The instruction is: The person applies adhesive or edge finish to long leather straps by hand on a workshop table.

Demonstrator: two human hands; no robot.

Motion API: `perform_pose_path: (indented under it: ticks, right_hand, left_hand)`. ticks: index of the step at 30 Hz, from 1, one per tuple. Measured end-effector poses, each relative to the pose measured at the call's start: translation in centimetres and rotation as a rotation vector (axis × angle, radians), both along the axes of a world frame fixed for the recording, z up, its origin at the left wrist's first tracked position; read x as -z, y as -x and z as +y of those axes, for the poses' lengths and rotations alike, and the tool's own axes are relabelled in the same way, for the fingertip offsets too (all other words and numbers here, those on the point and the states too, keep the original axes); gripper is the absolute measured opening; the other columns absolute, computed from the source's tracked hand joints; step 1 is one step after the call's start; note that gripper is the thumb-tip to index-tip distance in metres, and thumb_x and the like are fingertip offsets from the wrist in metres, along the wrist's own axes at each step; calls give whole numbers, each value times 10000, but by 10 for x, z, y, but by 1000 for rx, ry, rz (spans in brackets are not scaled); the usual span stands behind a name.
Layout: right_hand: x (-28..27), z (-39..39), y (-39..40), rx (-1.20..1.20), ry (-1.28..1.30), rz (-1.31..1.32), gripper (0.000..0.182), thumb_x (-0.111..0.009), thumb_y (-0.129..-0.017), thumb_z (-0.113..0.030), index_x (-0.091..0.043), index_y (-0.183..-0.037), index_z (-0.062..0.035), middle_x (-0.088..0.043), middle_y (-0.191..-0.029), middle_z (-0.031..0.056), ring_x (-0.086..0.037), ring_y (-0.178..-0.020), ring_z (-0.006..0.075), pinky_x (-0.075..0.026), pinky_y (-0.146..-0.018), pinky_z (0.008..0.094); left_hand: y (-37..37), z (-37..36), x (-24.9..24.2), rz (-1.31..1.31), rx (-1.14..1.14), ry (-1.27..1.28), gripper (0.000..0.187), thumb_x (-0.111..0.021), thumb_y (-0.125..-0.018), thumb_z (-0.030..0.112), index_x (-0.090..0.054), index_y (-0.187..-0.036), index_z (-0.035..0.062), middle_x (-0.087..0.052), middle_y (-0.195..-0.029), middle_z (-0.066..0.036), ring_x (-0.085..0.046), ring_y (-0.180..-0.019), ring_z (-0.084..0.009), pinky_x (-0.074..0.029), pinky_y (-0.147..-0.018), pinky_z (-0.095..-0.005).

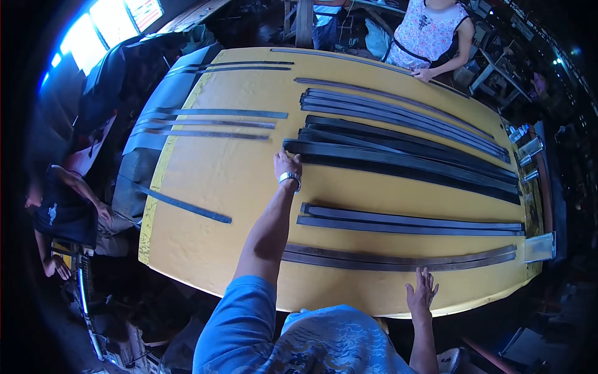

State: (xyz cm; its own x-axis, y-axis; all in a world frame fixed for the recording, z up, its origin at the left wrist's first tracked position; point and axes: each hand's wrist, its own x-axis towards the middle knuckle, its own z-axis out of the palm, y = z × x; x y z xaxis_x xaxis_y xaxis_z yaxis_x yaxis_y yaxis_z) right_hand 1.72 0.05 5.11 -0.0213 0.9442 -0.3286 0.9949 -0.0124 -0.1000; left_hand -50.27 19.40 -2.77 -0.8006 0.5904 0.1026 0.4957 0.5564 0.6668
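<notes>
My left hand [287, 164], with a metal watch on its wrist, reaches across the yellow table [193, 237]. Its fingers are closed on the left end of a long black strip [374, 154], the front part of a pile of dark strips that look like leather or rubber. Near the table's front edge, my right hand [423, 292] is open with fingers spread and holds nothing. Its fingertips lie at the edge of a pair of brownish strips [398, 260]. Between my hands lies another set of grey strips [411, 222].
More grey strips [398, 121] lie farther back. Several narrow strips [212, 124] run over the left edge onto dark sheeting [140, 134]. Metal clamps [539, 247] line the right end. One person [430, 37] touches the far edge; another person [68, 206] is at the left.
</notes>
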Motion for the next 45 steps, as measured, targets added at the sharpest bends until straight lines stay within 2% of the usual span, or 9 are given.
perform_pose_path:
  ticks: [7,11,17,18,23,26,34,39,45]
  right_hand:
    - [-6,19,23,-33,-33,74,694,-687,-892,-266,-378,-1504,-154,-337,-1571,133,-295,-1458,326,-123,-1170,637]
    - [-15,58,68,-178,-122,137,673,-682,-891,-263,-399,-1490,-146,-348,-1565,123,-317,-1444,316,-133,-1168,633]
    - [-32,116,164,-467,-345,304,685,-697,-876,-274,-409,-1478,-120,-508,-1448,128,-490,-1321,300,-264,-1141,572]
    - [-35,127,179,-476,-344,307,685,-697,-876,-274,-409,-1478,-120,-508,-1448,128,-490,-1321,300,-264,-1141,572]
    - [-53,168,238,-499,-487,543,805,-683,-877,-448,-357,-1491,-41,-684,-1098,188,-672,-988,375,-526,-874,455]
    - [-79,171,240,-440,-276,576,699,-503,-972,-531,-399,-1474,-56,-708,-1002,225,-695,-927,381,-548,-814,446]
    - [-109,181,137,30,-314,799,426,-512,-1024,-395,-562,-1398,-199,-639,-810,40,-618,-758,159,-497,-727,314]
    - [-144,196,38,142,-375,1021,312,-575,-1020,-322,-679,-1238,-125,-574,-720,-30,-476,-669,39,-406,-621,208]
    - [-210,158,-29,-1,-358,1108,268,-583,-1014,-283,-696,-1107,-59,-530,-697,-31,-477,-655,54,-376,-605,227]
  left_hand:
    - [18,18,6,-169,36,88,477,-738,-863,331,-596,-1254,98,-599,-1259,-159,-575,-1175,-337,-485,-985,-420]
    - [20,14,5,56,63,-24,98,-699,-853,230,-698,-910,151,-648,-1019,-135,-632,-1002,-313,-540,-841,-435]
    - [-10,17,-20,-122,190,-206,144,-678,-858,206,-645,-881,67,-681,-939,-186,-658,-862,-386,-541,-788,-457]
    - [-28,11,-36,-135,210,-323,163,-716,-838,160,-633,-865,22,-709,-808,-166,-705,-747,-304,-556,-710,-364]
    - [-121,-52,-126,-423,566,-514,197,-686,-865,96,-577,-1003,8,-709,-840,-141,-736,-847,-284,-561,-700,-361]
    - [-153,-81,-149,-426,762,-488,210,-687,-886,111,-575,-1025,1,-723,-941,-157,-736,-892,-269,-571,-739,-345]
    - [-168,-106,-140,-459,751,-365,254,-708,-904,181,-645,-1082,11,-733,-985,-136,-735,-896,-234,-576,-751,-340]
    - [-190,-106,-112,-311,742,-277,298,-721,-872,173,-641,-1118,25,-728,-1005,-125,-730,-899,-237,-569,-765,-356]
    - [-305,-80,-182,-286,814,-250,664,-780,-815,204,-467,-1391,100,-682,-1082,-107,-720,-851,-217,-564,-746,-369]
